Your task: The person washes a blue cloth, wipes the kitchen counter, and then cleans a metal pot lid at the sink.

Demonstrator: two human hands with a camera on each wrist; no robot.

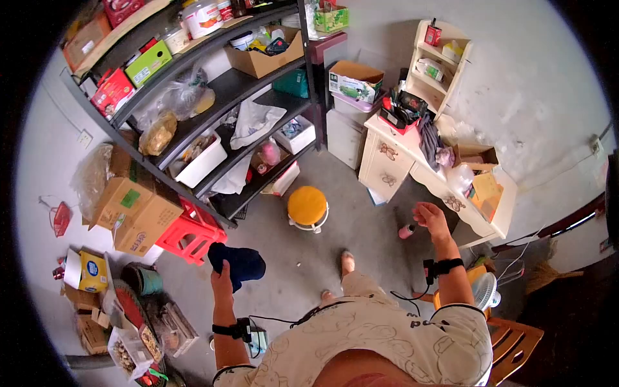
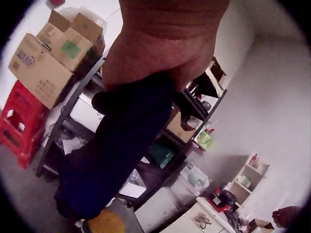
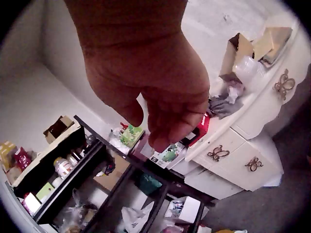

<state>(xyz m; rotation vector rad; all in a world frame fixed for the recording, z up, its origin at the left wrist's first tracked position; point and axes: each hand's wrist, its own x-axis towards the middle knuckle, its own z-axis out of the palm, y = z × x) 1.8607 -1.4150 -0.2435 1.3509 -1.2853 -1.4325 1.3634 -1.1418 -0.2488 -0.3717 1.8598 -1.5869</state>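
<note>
A dark navy piece of cloth (image 1: 240, 263), bunched and soft, is gripped by my left hand (image 1: 222, 284) out to the left of my body. In the left wrist view the same cloth hangs long and limp from that hand (image 2: 160, 58), hiding the fingertips. My right hand (image 1: 432, 219) is raised on the right side, near the white desk (image 1: 403, 155). Its fingers are loosely bent with nothing between them, as the right wrist view also shows of this hand (image 3: 150, 87).
A round stool with a yellow seat (image 1: 306, 205) stands on the floor ahead. A black shelf rack (image 1: 222, 93) full of goods fills the left back. A red plastic stool (image 1: 193, 238) and a cardboard box (image 1: 138, 216) are at left; a pink bottle (image 1: 405, 231) stands on the floor.
</note>
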